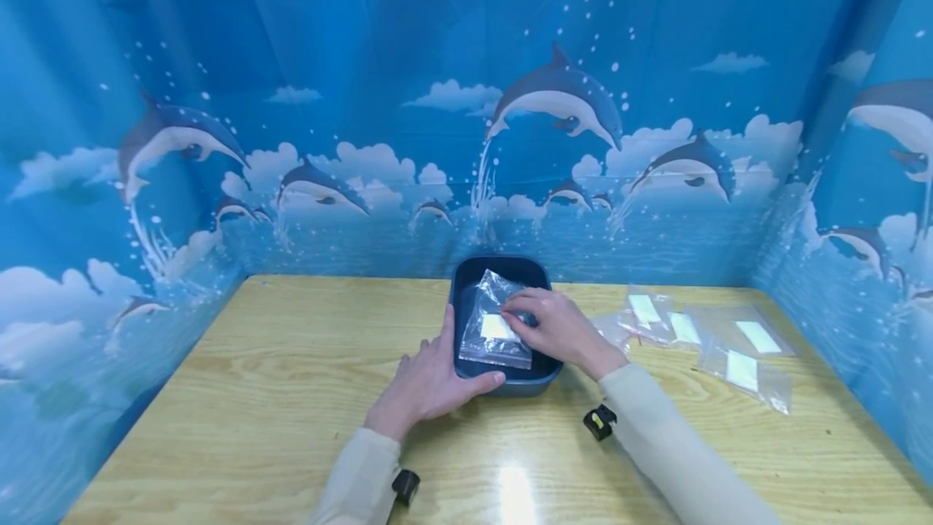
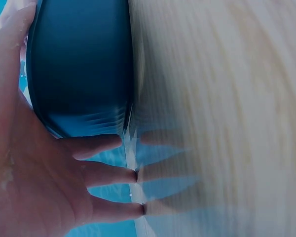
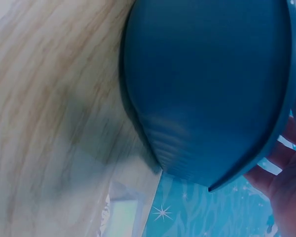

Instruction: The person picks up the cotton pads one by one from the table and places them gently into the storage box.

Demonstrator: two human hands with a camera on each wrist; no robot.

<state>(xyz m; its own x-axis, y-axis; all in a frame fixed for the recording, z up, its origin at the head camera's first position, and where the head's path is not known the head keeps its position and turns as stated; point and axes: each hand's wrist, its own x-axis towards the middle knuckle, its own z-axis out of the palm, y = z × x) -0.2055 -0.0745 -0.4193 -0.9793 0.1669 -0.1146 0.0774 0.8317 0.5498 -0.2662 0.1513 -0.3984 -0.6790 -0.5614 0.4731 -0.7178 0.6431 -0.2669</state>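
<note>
A dark blue box [image 1: 535, 383] stands on the table near its back edge. In it lies a clear zip bag [image 1: 477, 343] with a white label [image 1: 498, 326], its zip edge toward me. My right hand [image 1: 557, 326] reaches over the box's right side and pinches the bag beside the label, fingertips together. My left hand [image 1: 430, 379] steadies the box from the left; its thumb is at the front rim and its fingers stretch along the side. In the left wrist view the fingers [image 2: 108, 175] of that hand look straight and spread. The right wrist view hides the right fingertips behind the box wall.
Several clear bags with white labels lie on the right of the table, among them a front one [image 1: 743, 371] and a rear one [image 1: 758, 337]. A blue dolphin-print curtain [image 1: 379, 104] hangs behind the wooden table [image 1: 291, 363] and along both sides.
</note>
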